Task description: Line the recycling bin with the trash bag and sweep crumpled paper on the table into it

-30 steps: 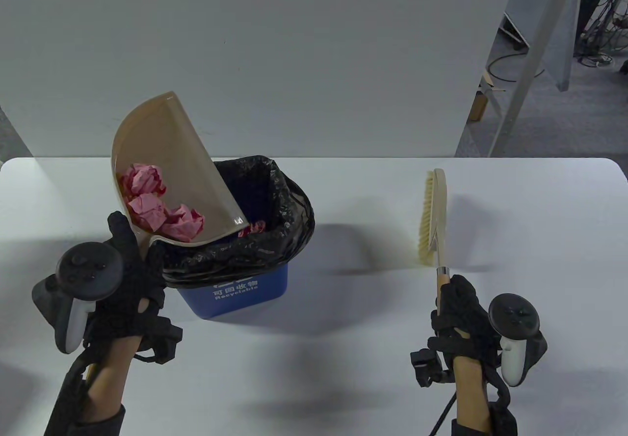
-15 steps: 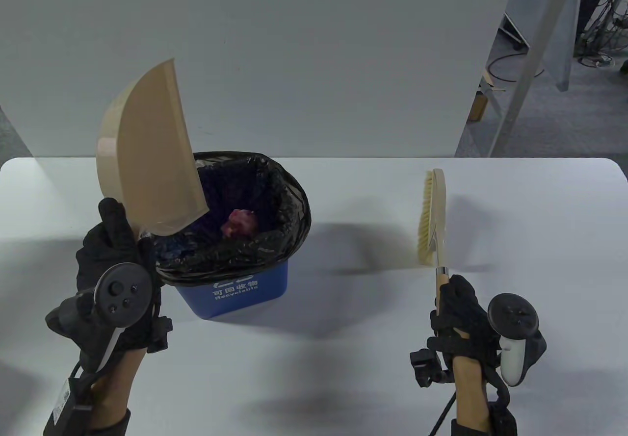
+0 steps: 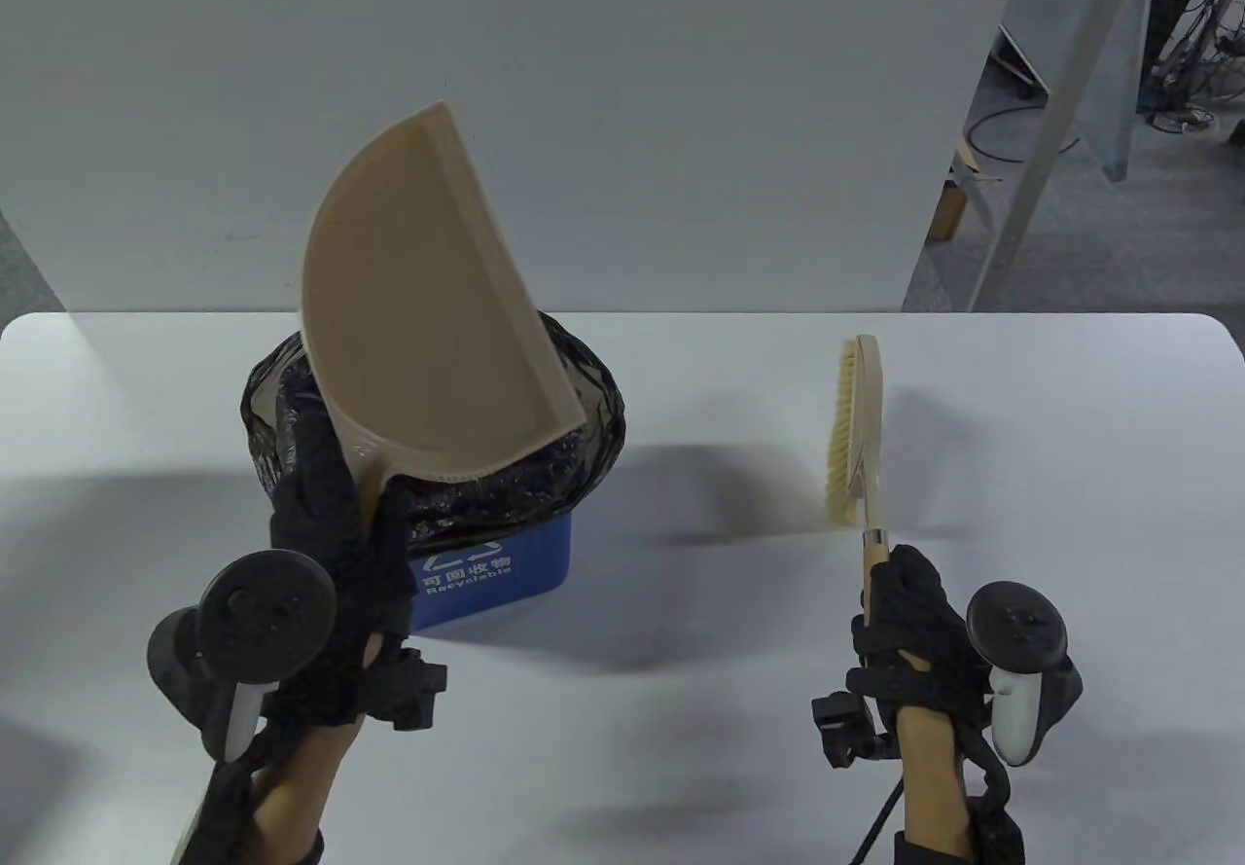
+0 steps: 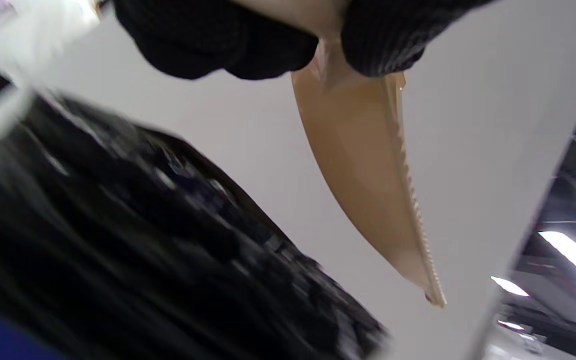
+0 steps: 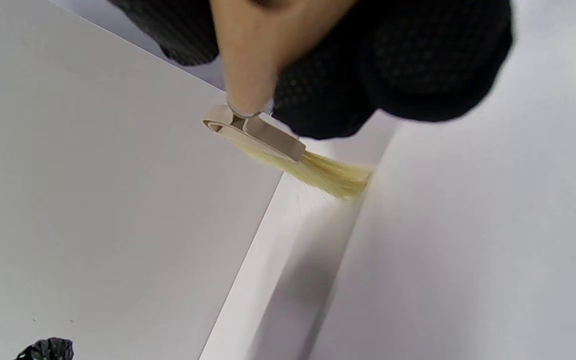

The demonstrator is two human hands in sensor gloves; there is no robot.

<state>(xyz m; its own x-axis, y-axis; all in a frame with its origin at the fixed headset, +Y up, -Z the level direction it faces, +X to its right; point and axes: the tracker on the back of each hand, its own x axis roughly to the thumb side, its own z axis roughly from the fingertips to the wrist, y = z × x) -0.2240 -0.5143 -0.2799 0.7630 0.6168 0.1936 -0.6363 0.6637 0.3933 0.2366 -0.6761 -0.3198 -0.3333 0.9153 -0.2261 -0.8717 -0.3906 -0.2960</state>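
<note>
A blue recycling bin (image 3: 515, 563) lined with a black trash bag (image 3: 593, 417) stands left of centre on the white table (image 3: 681, 758). My left hand (image 3: 326, 524) grips the handle of a tan dustpan (image 3: 428, 310), tipped up over the bin and covering most of its mouth. The pan's inside shows no paper. The crumpled paper is hidden from view. In the left wrist view the dustpan (image 4: 368, 170) hangs below my gloved fingers (image 4: 228, 40) beside the blurred bag (image 4: 118, 250). My right hand (image 3: 909, 627) holds the wooden handle of a brush (image 3: 856, 432), (image 5: 288, 150), raised above the table at the right.
A grey partition wall (image 3: 486, 77) stands along the table's far edge. Beyond its right end are a metal frame leg (image 3: 1031, 164) and cables on the floor (image 3: 1182, 77). The brush casts a shadow on the table.
The left hand has swung the dustpan right and over the bin, turning its open side up. The pink paper slid out of the pan into the bag. The right hand and brush stayed still.
</note>
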